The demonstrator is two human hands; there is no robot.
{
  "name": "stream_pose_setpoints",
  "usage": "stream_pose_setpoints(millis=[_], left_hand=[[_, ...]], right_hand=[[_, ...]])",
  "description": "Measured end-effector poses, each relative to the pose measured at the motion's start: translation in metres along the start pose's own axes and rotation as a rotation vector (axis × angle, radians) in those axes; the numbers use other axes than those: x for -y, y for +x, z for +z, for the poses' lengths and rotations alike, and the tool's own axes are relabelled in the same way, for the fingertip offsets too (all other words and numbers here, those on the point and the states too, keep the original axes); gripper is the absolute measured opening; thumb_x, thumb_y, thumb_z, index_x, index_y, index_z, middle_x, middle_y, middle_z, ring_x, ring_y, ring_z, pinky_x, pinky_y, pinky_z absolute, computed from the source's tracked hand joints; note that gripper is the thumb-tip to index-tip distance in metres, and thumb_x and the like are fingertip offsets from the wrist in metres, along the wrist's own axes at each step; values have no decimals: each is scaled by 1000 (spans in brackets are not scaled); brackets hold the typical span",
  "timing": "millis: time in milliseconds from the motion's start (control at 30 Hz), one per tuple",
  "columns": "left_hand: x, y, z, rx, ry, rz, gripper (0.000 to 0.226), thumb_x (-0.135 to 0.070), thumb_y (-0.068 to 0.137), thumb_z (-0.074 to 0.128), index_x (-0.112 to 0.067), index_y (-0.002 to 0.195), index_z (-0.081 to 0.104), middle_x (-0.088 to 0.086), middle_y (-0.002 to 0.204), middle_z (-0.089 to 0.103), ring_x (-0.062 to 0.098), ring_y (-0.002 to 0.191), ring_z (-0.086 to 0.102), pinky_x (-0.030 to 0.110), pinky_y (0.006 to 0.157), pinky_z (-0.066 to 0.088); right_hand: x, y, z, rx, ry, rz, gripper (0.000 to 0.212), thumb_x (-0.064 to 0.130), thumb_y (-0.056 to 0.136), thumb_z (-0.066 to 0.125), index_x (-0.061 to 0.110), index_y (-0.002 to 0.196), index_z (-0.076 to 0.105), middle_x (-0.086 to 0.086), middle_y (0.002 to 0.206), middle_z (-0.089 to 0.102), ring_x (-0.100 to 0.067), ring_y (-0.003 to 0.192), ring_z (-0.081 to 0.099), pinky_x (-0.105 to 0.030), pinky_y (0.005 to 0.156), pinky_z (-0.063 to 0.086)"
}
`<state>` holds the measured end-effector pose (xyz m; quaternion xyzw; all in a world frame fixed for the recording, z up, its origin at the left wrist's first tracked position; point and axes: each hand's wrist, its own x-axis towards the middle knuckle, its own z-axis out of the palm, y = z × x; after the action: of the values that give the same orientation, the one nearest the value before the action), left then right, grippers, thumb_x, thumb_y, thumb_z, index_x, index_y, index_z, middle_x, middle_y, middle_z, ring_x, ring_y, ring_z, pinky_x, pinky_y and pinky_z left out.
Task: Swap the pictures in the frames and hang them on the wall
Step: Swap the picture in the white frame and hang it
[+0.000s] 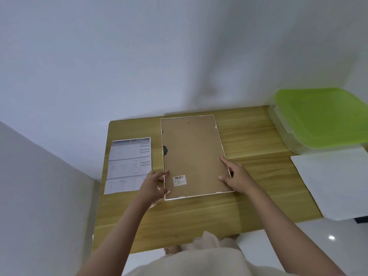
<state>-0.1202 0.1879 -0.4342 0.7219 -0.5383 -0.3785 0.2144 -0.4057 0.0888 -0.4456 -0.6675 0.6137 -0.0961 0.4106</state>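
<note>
A white picture frame point(194, 148) lies face down on the wooden table point(249, 136), its brown backing board up, with a barcode sticker near the front left corner. My left hand point(154, 186) is at the frame's left front edge, fingers curled against the rim. My right hand point(237, 177) rests on the right front edge, index finger stretched out on the backing board. A printed sheet point(129, 166) with blue tables lies flat just left of the frame.
A clear storage box with a green lid point(322, 118) stands at the back right of the table. White sheets point(334, 182) lie at the right front edge. A plain white wall rises behind the table, and another wall closes in on the left.
</note>
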Motion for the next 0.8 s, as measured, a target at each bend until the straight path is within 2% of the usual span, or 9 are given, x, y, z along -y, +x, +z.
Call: stream_pose_setpoints(millis=[67, 200, 300, 400, 467, 533, 633, 700, 800], left_hand=[[0, 1, 0, 1, 8, 1, 65, -10, 75, 74, -18, 134, 47, 2, 115, 49, 5, 74, 58, 21, 77, 47], [-2, 7, 0, -38, 77, 12, 51, -20, 78, 70, -18, 126, 52, 2, 114, 50, 11, 82, 60, 23, 80, 48], [-11, 14, 1, -90, 130, 5, 40, -29, 82, 65, -18, 119, 54, 2, 110, 48, 13, 83, 58, 24, 78, 47], [-16, 25, 2, -121, 124, -27, 45, -32, 83, 64, -19, 124, 51, 4, 114, 47, 16, 85, 58, 26, 78, 47], [-18, 37, 1, -138, 125, -49, 49, -33, 84, 64, -19, 128, 48, 5, 116, 46, 16, 86, 56, 24, 77, 44], [-21, 52, -1, -153, 135, -71, 53, -32, 84, 63, -19, 132, 45, 5, 117, 45, 15, 84, 53, 23, 76, 42], [-29, 75, -7, -163, 152, -107, 58, -32, 84, 62, -20, 137, 41, 5, 117, 43, 16, 83, 51, 24, 78, 41], [-36, 91, -11, -170, 168, -126, 61, -33, 84, 61, -22, 139, 38, 7, 114, 41, 19, 86, 52, 26, 79, 43], [-43, 117, -19, -184, 202, -159, 68, -35, 85, 60, -25, 144, 29, 13, 117, 42, 20, 84, 52, 30, 80, 46]], right_hand=[[1, 6, -6, 51, -70, 18, 82, 33, 73, 77, 36, 143, 35, -10, 129, 50, -22, 118, 51, -34, 106, 39], [11, 14, -19, 57, -162, 31, 81, 37, 62, 83, 32, 135, 48, -7, 121, 54, -18, 104, 57, -27, 93, 44], [19, 24, -27, 20, -214, -11, 59, 35, 67, 82, 26, 121, 59, -4, 112, 51, -14, 91, 54, -23, 81, 41], [25, 41, -30, -19, -222, -51, 37, 37, 71, 78, 21, 101, 63, -5, 106, 53, -14, 85, 54, -23, 74, 39], [28, 56, -31, -27, -213, -76, 32, 39, 72, 76, 24, 96, 61, -5, 107, 54, -13, 86, 53, -24, 75, 41], [32, 74, -33, -22, -207, -88, 37, 41, 72, 75, 27, 103, 60, -5, 112, 54, -15, 93, 54, -27, 83, 44], [45, 96, -38, 8, -206, -92, 54, 42, 75, 71, 28, 124, 54, -7, 123, 49, -20, 110, 54, -32, 93, 45], [53, 112, -41, 29, -205, -99, 63, 42, 78, 69, 28, 134, 46, -7, 129, 45, -21, 118, 50, -30, 95, 41], [61, 134, -45, 63, -241, -90, 73, 46, 79, 67, 32, 142, 34, -8, 131, 37, -22, 119, 49, -32, 95, 43]])
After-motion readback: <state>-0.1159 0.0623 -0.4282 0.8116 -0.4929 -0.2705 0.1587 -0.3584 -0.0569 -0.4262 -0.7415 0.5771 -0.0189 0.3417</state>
